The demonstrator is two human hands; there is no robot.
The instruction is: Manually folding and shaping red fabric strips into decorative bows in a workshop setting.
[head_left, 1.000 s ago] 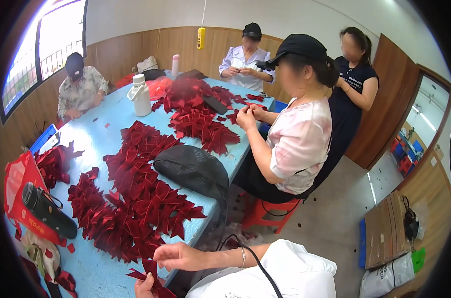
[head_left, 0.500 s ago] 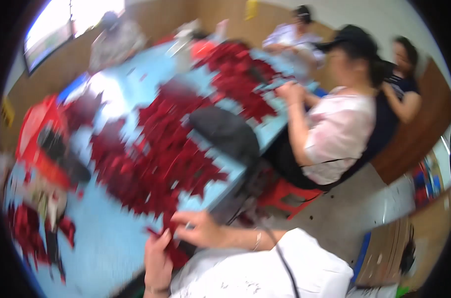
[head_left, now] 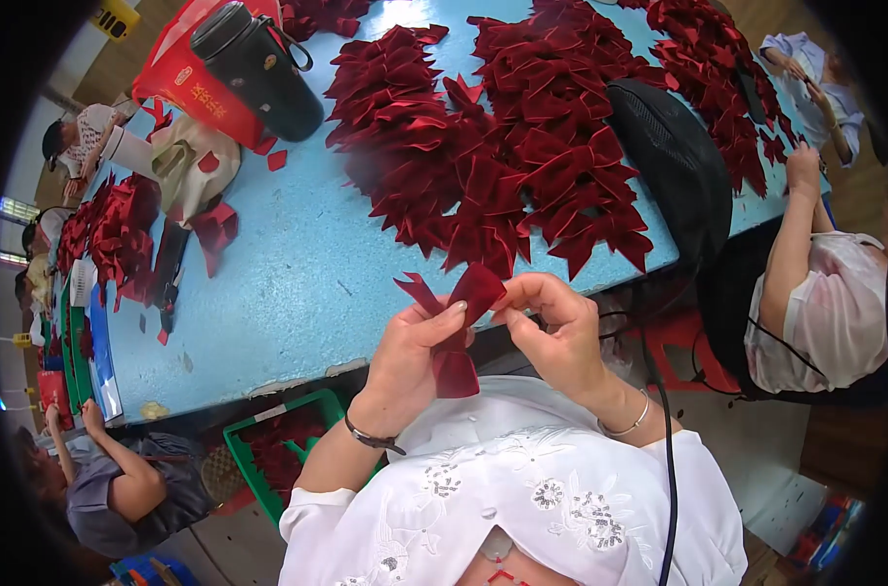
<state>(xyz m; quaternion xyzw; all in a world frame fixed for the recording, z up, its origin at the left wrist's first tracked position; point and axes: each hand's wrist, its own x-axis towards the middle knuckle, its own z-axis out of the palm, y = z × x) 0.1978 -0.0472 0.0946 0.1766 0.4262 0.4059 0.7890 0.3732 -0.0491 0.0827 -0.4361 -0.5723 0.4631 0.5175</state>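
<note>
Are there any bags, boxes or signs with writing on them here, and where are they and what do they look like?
Red bag: far left of the blue table, under a black flask, flat, with yellow print.
Yellow sign: top left corner, small, with dark marks.
Green crate: on the floor under the table's near edge, holding red pieces.

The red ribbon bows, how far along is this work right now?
Done: a large pile of red bows lies on the blue table. In hand: the left hand and right hand pinch one red ribbon piece between them. Left: more red pieces in the green crate.
</note>
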